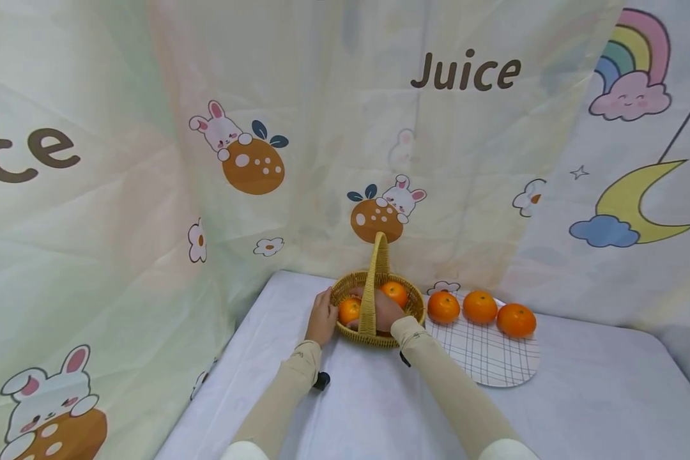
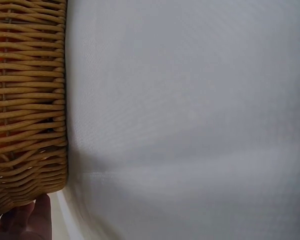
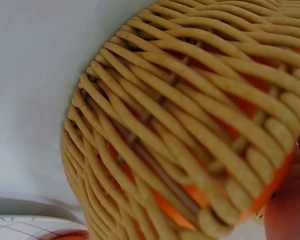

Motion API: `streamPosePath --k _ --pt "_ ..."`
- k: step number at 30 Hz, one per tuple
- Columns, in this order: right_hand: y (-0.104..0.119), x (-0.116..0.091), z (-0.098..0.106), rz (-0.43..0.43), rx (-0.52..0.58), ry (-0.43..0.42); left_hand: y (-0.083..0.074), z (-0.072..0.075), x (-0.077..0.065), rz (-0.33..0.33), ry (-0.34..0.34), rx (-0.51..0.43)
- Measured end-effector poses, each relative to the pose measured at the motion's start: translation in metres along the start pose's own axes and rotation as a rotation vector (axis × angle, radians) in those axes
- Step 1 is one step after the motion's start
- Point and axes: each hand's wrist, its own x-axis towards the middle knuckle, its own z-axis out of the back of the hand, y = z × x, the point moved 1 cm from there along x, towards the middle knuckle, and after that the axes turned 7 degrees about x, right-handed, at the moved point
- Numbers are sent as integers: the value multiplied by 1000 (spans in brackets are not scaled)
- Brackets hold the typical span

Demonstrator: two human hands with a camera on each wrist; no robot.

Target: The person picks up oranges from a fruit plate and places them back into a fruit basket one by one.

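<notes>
A woven basket (image 1: 412,319) with a tall arched handle (image 1: 382,255) stands on the table. My left hand (image 1: 322,317) lies along the outside of its left wall, and in the left wrist view its fingers (image 2: 37,220) touch the wicker. My right hand (image 1: 388,312) reaches into the basket beneath the handle, which hides part of it. Its fingers and thumb lie on either side of an orange (image 1: 349,311) at the basket's left. Another orange (image 1: 395,293) sits behind this hand. In the right wrist view orange skin shows through the basket's weave (image 3: 155,100).
To the right of the basket lies a round white checked mat (image 1: 489,364). On its far part are three oranges: one near the basket (image 1: 443,307), a middle orange (image 1: 480,307) and a right orange (image 1: 516,320). Printed cloth (image 1: 322,128) hangs behind the white table (image 1: 598,383).
</notes>
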Motion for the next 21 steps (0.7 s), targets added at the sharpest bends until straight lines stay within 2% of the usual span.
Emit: streamPosePath --k 7,10,12,16,19,21 --pt "2 0 10 66 -32 26 -2 1 -3 -28 -20 7" --pt "2 1 16 58 -47 22 -2 1 -3 -23 -18 -5" --pt "2 3 19 39 -57 29 -2 1 -2 -12 -19 -9" --pt "3 4 28 -53 -96 42 0 1 0 5 -15 -19" --pt "5 -1 38 -116 -102 16 -1 1 0 13 -2 -23" --pt "3 -6 45 -126 -123 -7 -3 0 -2 19 5 -16"
